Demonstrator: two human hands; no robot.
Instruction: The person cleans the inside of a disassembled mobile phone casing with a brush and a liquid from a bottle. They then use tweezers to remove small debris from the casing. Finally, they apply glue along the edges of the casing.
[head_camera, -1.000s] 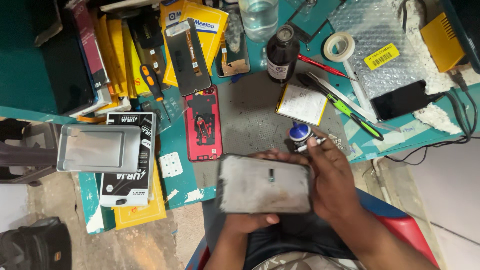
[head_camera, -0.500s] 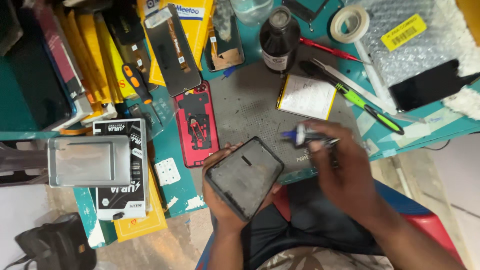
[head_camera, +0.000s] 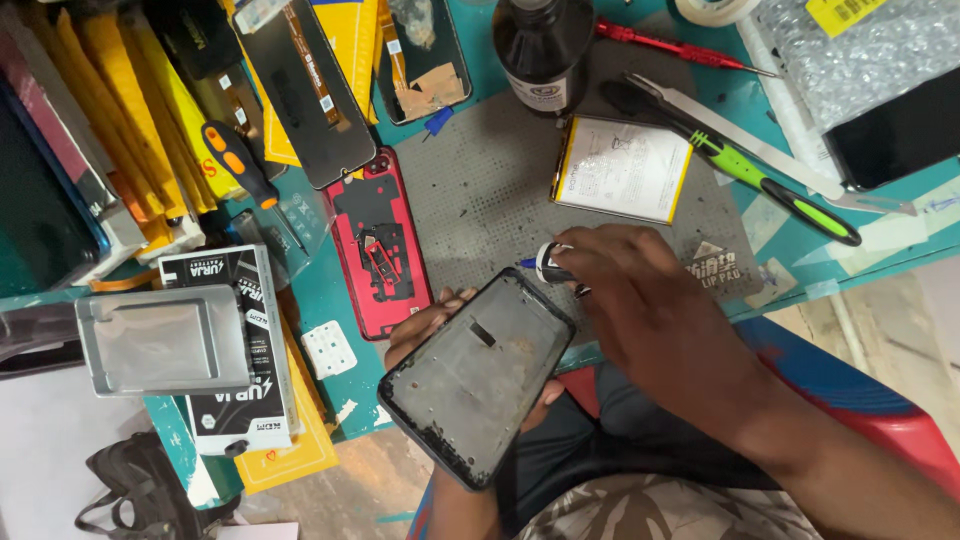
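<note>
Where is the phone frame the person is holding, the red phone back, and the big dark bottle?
Phone frame (head_camera: 478, 378), head view: middle of its grey inner face.
Red phone back (head_camera: 378, 250), head view: centre of its inside.
Dark bottle (head_camera: 544, 45), head view: its shoulder, above the label.

Dusty matt phone frame (head_camera: 478, 375), seemingly plastic; rough grey mat (head_camera: 480, 190).

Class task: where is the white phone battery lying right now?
The white battery lies on the grey mat, upper centre-right of the head view, below the dark bottle, left of the green-handled tool.
</note>
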